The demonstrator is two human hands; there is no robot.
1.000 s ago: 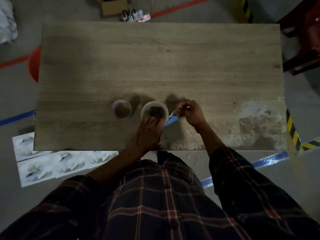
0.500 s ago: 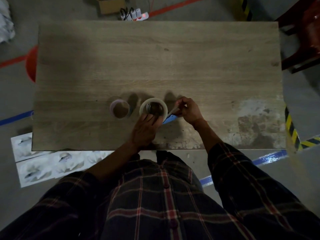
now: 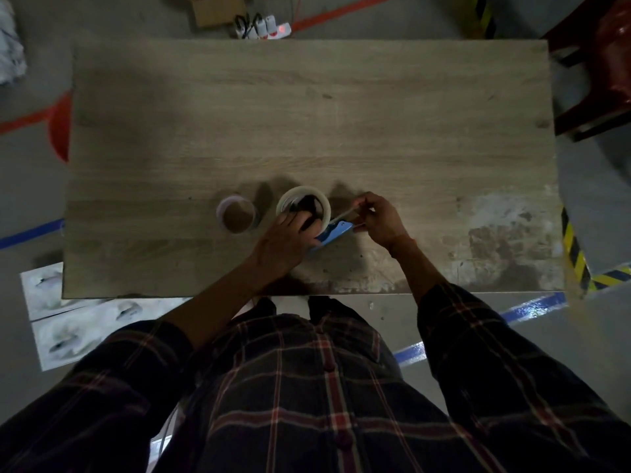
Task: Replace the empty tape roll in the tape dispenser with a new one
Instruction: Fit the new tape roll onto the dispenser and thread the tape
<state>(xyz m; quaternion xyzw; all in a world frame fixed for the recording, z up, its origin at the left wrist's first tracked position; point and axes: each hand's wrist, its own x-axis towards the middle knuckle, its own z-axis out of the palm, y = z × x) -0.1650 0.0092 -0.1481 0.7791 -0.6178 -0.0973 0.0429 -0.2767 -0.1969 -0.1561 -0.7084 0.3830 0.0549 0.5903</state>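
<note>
A full roll of clear tape (image 3: 304, 196) sits on the blue tape dispenser (image 3: 336, 233) near the table's front edge. My left hand (image 3: 283, 240) holds the roll and dispenser from the near side, fingers curled into the roll's middle. My right hand (image 3: 379, 218) pinches the free end of the tape (image 3: 345, 215), stretched from the roll's right side over the dispenser's front. The empty cardboard core (image 3: 236, 215) lies flat on the table just left of the roll, touched by neither hand.
The wooden table (image 3: 307, 114) has a worn, whitish patch (image 3: 502, 240) at its front right. A power strip (image 3: 264, 29) and a cardboard box lie on the floor beyond the far edge. A red stool (image 3: 601, 70) stands at the right.
My right hand has drawn the tape end a little further right from the roll. My left hand has shifted slightly on the roll and dispenser.
</note>
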